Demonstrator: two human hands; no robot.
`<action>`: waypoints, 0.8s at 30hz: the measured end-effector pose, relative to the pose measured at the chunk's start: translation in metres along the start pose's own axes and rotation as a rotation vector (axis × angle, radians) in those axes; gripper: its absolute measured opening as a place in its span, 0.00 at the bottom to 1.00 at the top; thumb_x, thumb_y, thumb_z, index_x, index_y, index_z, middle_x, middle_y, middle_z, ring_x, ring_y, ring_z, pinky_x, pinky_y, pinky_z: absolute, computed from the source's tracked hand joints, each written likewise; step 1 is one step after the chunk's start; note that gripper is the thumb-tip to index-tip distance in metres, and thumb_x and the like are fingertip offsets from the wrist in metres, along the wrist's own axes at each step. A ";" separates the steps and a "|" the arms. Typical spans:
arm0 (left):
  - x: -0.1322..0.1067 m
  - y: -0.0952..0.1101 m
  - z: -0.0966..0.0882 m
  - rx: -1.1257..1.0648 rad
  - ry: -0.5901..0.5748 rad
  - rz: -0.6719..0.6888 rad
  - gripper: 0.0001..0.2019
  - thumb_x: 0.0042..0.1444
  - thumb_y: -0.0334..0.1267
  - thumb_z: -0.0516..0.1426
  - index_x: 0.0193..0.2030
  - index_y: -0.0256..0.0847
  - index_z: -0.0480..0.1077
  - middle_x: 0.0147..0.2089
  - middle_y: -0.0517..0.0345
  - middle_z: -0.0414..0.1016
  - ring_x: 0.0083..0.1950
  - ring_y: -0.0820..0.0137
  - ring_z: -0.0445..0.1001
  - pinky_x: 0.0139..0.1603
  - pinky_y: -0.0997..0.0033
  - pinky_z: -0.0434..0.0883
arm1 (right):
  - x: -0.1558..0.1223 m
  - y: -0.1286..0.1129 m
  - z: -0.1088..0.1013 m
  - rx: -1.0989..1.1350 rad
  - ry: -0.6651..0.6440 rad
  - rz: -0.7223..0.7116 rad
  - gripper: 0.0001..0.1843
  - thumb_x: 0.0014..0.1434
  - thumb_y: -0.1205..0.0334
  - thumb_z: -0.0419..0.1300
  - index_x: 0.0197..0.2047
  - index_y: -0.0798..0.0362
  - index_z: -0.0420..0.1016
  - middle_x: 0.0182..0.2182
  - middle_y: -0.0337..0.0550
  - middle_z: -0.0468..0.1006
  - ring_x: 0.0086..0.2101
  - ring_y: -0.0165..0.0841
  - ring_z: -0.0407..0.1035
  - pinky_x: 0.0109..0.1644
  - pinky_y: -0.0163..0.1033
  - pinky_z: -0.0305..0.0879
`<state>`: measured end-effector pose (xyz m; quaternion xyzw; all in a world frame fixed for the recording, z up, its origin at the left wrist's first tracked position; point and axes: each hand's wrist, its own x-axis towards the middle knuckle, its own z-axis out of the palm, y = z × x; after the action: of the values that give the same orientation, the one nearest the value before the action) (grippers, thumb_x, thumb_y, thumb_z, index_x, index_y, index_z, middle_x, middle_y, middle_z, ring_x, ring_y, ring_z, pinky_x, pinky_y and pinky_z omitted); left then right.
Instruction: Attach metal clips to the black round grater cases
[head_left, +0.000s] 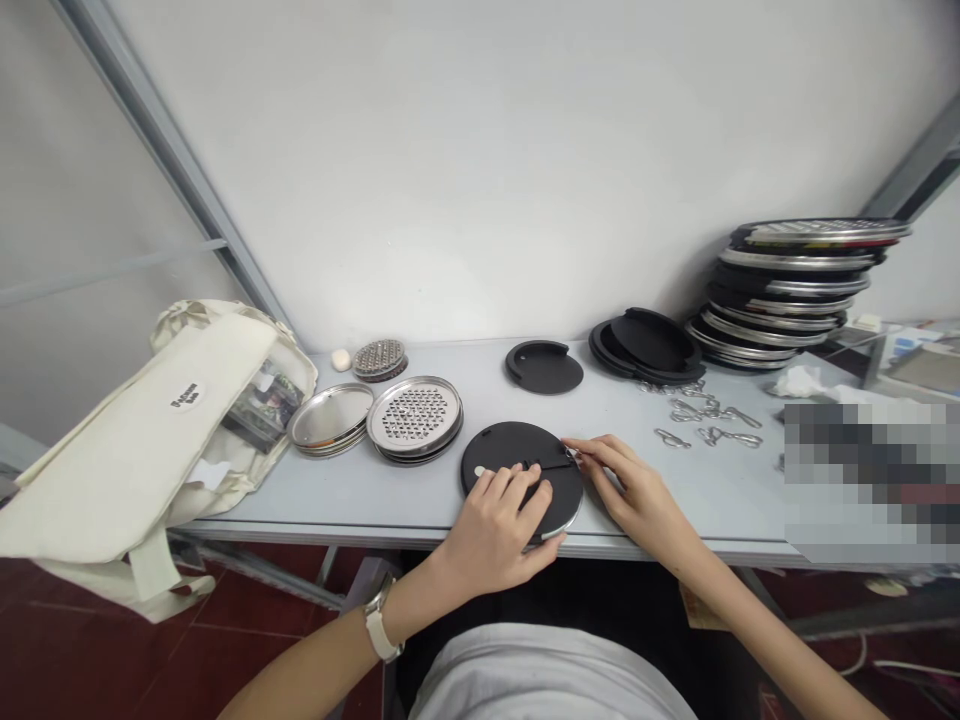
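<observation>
A black round disc (525,445) with a shiny metal rim lies flat near the table's front edge. My left hand (499,520) grips it from the front, fingers bent over its top and thumb along its near edge. At the disc's right edge my right hand (626,490) pinches a small metal clip (571,456) between thumb and fingers; the clip is partly hidden. A thin slot runs across the disc toward that clip. A small white round spot (480,470) shows on the disc's left part.
Metal grater plates (415,415) and plain metal discs (330,415) are stacked at left, beside a cream bag (150,430). Behind are a black lid (544,367) and black trays (652,345). Loose metal clips (720,412) and a tall stack of rimmed discs (795,290) are at right.
</observation>
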<state>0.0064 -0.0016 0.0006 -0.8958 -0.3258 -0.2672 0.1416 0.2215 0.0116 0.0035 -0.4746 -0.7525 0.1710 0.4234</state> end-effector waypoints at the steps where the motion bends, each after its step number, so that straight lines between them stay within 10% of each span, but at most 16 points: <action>1: 0.000 0.000 0.000 -0.001 0.001 -0.001 0.22 0.62 0.49 0.52 0.56 0.36 0.68 0.58 0.46 0.70 0.55 0.57 0.69 0.52 0.57 0.64 | 0.000 0.001 0.000 0.002 0.011 0.018 0.16 0.68 0.61 0.48 0.55 0.48 0.70 0.41 0.47 0.73 0.41 0.36 0.72 0.47 0.43 0.69; 9: 0.000 0.000 0.000 -0.011 0.004 0.007 0.22 0.62 0.48 0.52 0.56 0.35 0.67 0.58 0.46 0.70 0.55 0.57 0.69 0.52 0.57 0.63 | 0.001 0.014 -0.001 0.112 0.098 0.145 0.10 0.65 0.53 0.56 0.39 0.49 0.74 0.39 0.45 0.74 0.41 0.38 0.70 0.48 0.43 0.66; 24: -0.001 -0.001 0.001 -0.017 -0.010 0.002 0.22 0.63 0.48 0.51 0.56 0.35 0.67 0.58 0.46 0.70 0.54 0.56 0.69 0.53 0.56 0.63 | 0.002 0.013 -0.001 0.151 0.013 0.179 0.12 0.65 0.52 0.54 0.38 0.49 0.73 0.35 0.43 0.73 0.37 0.36 0.69 0.44 0.42 0.65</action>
<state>0.0058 -0.0011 -0.0001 -0.8986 -0.3231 -0.2654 0.1328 0.2295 0.0192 -0.0037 -0.5078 -0.6894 0.2609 0.4458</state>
